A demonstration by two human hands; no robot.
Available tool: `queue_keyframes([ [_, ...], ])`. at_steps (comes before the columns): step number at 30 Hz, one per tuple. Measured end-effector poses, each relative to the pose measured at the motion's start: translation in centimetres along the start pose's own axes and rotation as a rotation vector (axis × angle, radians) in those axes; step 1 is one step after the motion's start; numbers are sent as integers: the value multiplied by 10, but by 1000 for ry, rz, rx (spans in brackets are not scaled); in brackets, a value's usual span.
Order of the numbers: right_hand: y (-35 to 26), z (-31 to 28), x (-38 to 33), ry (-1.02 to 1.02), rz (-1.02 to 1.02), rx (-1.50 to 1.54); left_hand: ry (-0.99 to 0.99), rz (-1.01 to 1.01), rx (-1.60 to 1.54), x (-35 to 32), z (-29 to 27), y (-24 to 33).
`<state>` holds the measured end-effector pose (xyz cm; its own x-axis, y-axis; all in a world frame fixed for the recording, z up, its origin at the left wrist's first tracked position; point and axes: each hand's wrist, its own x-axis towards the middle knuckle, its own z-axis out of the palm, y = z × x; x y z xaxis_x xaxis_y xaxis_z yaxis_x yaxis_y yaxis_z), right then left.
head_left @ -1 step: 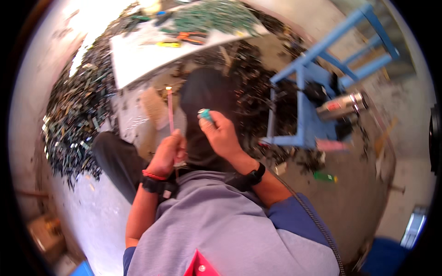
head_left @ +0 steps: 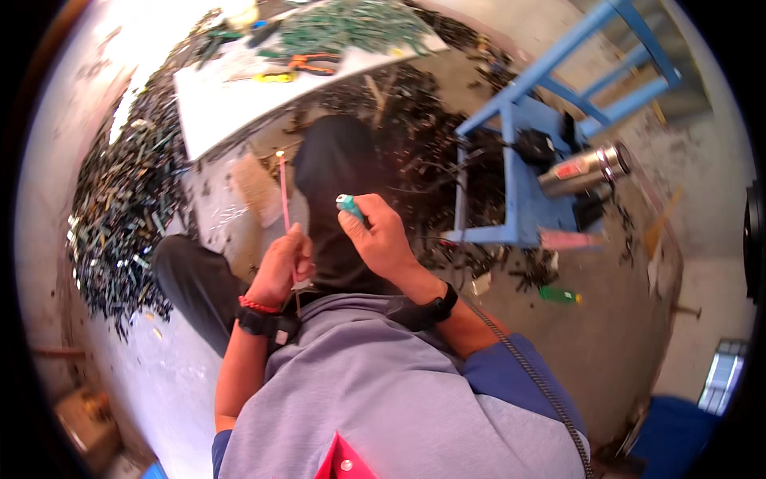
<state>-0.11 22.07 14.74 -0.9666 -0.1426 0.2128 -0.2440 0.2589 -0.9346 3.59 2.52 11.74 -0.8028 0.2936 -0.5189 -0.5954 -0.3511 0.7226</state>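
Note:
My left hand [head_left: 279, 267] pinches a thin pink rod [head_left: 282, 188] that stands nearly upright over my lap. A red band and a black watch sit on that wrist. Just to its right, my right hand [head_left: 384, 239] is closed on a small tool with a teal handle [head_left: 349, 206], its end pointing up and left toward the rod. Both hands hover over my black trouser leg [head_left: 335, 172]. The tool's tip is hidden by my fingers.
A white board [head_left: 231, 112] lies ahead with a heap of green pieces [head_left: 351, 28], orange pliers [head_left: 313, 62] and a yellow tool [head_left: 275, 77]. Dark scrap [head_left: 120, 207] covers the floor at left. A blue wooden stool [head_left: 519, 168] with a steel flask [head_left: 586, 169] stands at right.

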Motion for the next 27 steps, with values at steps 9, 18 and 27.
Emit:
queue_keyframes([
  [9, 56, -102, -78, -49, 569, -230, -70, -134, -9, 20, 19, -2],
  [18, 116, -246, -168, 1318, 434, -236, -50, -96, -98, 14, 8, -7],
  [27, 169, -410, -148, 1537, 413, 48, 143, 507, -155, -50, -16, 118],
])
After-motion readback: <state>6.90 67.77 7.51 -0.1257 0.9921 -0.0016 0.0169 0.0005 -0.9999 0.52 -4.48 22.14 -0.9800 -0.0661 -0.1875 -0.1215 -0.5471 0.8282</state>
